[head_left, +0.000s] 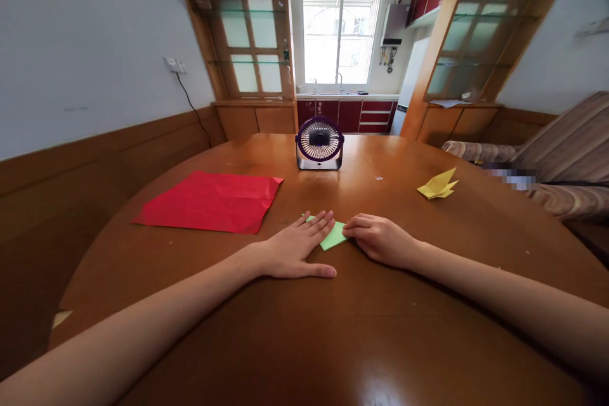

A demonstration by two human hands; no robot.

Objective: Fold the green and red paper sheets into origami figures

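Observation:
A small folded piece of green paper (334, 237) lies on the wooden table in front of me. My left hand (297, 244) rests flat over its left part, fingers stretched out and thumb spread toward me. At the paper's right edge, my right hand (378, 238) has its fingers closed in a pinch on the paper. The left hand hides much of the paper, so its full outline cannot be made out.
A large red sheet of paper (209, 201) lies to the left. A small purple fan (320, 141) stands toward the far edge of the table (285, 342). On the right sits a folded yellow paper figure (438, 185), with a striped sofa (566, 152) beyond.

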